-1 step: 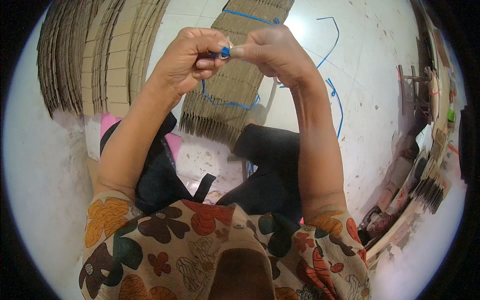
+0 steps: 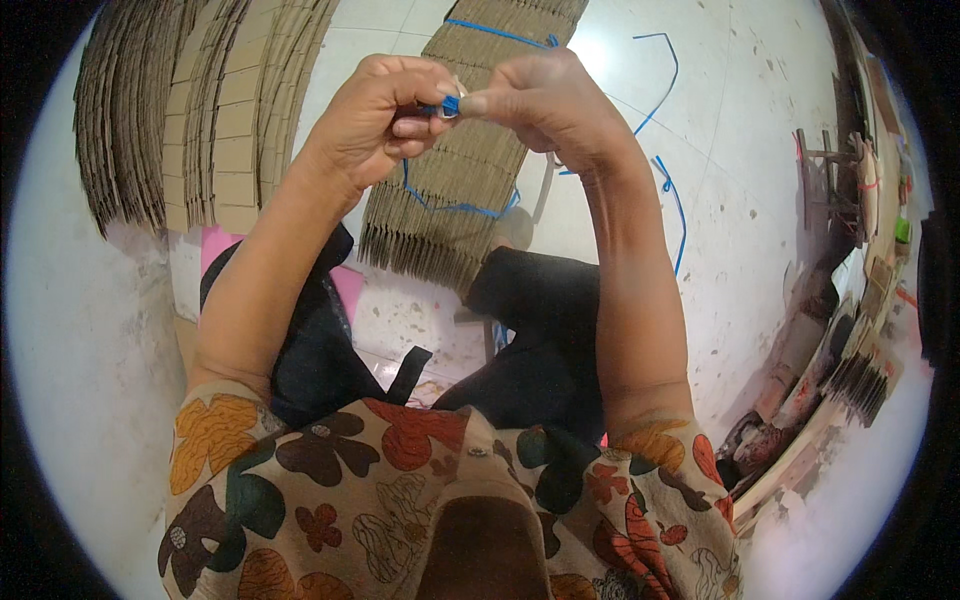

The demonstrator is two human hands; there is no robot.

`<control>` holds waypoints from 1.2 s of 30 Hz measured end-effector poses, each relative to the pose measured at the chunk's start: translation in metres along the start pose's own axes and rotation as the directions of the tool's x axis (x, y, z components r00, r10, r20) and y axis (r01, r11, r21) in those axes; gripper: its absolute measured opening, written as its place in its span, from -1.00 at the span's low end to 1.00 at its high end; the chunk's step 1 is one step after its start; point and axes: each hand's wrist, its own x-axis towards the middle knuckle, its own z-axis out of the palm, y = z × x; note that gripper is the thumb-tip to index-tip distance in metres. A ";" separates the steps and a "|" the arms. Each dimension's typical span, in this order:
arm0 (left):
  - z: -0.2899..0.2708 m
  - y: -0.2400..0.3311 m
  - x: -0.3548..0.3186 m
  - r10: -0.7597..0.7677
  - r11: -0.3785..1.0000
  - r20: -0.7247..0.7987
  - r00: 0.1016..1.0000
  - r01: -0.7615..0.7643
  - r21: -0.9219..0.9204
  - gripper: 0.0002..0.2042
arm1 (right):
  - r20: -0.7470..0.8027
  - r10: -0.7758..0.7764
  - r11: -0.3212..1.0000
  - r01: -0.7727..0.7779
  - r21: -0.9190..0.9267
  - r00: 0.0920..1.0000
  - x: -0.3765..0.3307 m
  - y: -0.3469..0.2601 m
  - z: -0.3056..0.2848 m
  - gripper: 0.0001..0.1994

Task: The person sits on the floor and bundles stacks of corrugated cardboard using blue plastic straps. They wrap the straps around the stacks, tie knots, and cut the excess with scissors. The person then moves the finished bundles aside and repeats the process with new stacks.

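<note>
Pale tiled floor (image 2: 760, 130) is seen beneath the left hand (image 2: 385, 125) and right hand (image 2: 545, 100), both pinched on a blue strap (image 2: 450, 104) above a strap-bound bundle of flattened cardboard (image 2: 450, 200), with more cardboard stacks (image 2: 190, 110) leftward.

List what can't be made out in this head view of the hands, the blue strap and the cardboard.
- Blue strap: the pinched end is hidden by the left hand and right hand.
- Bundled cardboard stack: upper part covered by both hands.
- Cardboard stacks: cut off by the top rim.
- Clutter at right: bent, too small.
</note>
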 end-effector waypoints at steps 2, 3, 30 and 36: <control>0.002 0.001 -0.001 -0.014 0.998 -0.026 1.000 0.015 0.057 -0.94 | -0.009 -0.054 0.998 0.054 -0.044 0.998 0.001 0.001 0.000 -0.70; 0.003 0.002 -0.001 -0.019 0.996 -0.040 0.999 0.022 0.086 -0.94 | -0.022 -0.106 0.992 0.104 -0.066 0.994 0.001 0.004 0.000 -0.70; 0.000 -0.002 -0.001 0.087 0.823 -0.062 0.994 -0.037 0.567 -0.88 | -0.108 -0.406 0.873 0.350 -0.339 0.907 -0.001 0.035 0.003 -0.68; -0.002 0.011 -0.004 0.191 0.836 -0.127 0.973 -0.093 0.541 -0.93 | -0.087 -0.177 0.914 0.197 0.354 0.980 -0.015 0.019 0.006 -0.67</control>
